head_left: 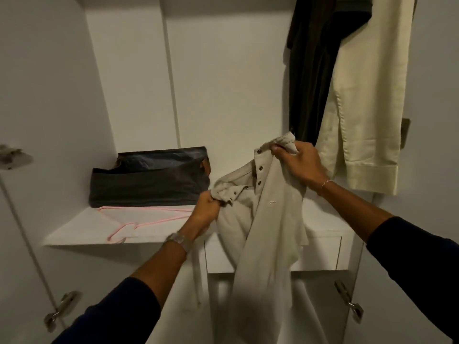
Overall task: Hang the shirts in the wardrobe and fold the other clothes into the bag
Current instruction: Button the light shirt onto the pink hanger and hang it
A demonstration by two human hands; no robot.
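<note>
Both fists clenched on my beige shirt (268, 219) at frame centre, left hand (205, 207) bunching the collar, right hand (298, 161) higher, pink hanger (139, 219) and dark bag (149, 180) left.

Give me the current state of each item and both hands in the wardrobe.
Beige shirt: held up, unbuttoned, not on a hanger.
Left hand: grips the collar.
Right hand: grips the collar's other side.
Pink hanger: lying bare on the shelf.
Dark bag: on the shelf, top open.
Dark garment: hanging.
Cream garment: hanging.
</note>
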